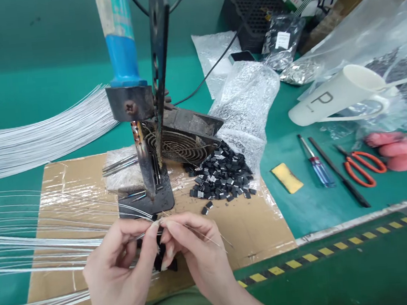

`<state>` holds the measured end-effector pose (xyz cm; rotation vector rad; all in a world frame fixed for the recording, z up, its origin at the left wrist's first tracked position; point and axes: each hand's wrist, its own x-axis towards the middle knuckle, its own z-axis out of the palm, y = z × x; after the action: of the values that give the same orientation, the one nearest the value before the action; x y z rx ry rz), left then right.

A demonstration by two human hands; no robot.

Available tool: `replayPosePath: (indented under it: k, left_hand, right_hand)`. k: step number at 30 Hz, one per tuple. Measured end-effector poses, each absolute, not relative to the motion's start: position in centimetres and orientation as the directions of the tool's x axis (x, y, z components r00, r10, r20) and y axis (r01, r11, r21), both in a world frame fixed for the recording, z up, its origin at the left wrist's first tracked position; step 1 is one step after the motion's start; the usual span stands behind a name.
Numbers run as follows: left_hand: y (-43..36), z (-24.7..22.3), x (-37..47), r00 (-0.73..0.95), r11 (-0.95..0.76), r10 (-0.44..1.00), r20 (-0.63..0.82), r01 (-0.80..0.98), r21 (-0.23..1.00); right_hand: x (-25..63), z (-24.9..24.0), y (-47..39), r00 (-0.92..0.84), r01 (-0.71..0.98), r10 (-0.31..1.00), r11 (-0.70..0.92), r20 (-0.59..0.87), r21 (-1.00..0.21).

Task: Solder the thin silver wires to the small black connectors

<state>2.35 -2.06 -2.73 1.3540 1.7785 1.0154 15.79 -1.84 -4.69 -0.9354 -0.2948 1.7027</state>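
Observation:
Over the front of the cardboard sheet (254,234), my left hand (124,270) and my right hand (198,249) meet fingertip to fingertip. Several thin white wires (68,242) run in from the left, and my left thumb and index finger pinch their ends. My right thumb and finger are closed on a fine wire (208,237), whose loose ends stick out to the right. Small black parts lie beneath the hands, mostly covered by the fingers. Just beyond the fingertips, the blue-handled soldering iron (143,163) points down over a dark metal plate (161,202).
A fan (181,145) stands behind the iron, beside a pile of small black connectors (223,170). More white wires (44,139) lie at left. Rightward are a yellow sponge (287,178), screwdriver (318,165), black rod (338,173), orange-handled cutters (361,166) and white mug (338,96).

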Motion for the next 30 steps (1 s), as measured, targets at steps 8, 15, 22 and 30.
replayPosePath:
  k: [8, 15, 22, 30]
  left_hand:
    - [-0.8, -2.6, 0.9, -0.131, 0.104, 0.991, -0.04, 0.536, 0.838]
    - [-1.2, -2.2, 0.9, -0.136, 0.133, 0.988, -0.067, 0.562, 0.816]
    - [-1.1, -2.0, 1.0, -0.135, 0.129, 0.989, -0.065, 0.547, 0.827]
    - [-1.1, -1.5, 1.4, -0.163, 0.117, 0.986, -0.023, 0.594, 0.796]
  right_hand:
    - [24.3, -5.1, -2.0, 0.302, 0.377, 0.942, 0.021, 0.144, -0.926]
    - [27.7, -6.1, -0.6, -0.135, 0.677, 0.933, 0.332, 0.333, -0.657]
    - [26.4, -6.4, -1.4, -0.018, 0.74, 0.934, 0.252, 0.356, -0.624]
    - [24.9, -5.9, -1.9, 0.285, 0.504, 0.926, 0.076, 0.249, -0.86]
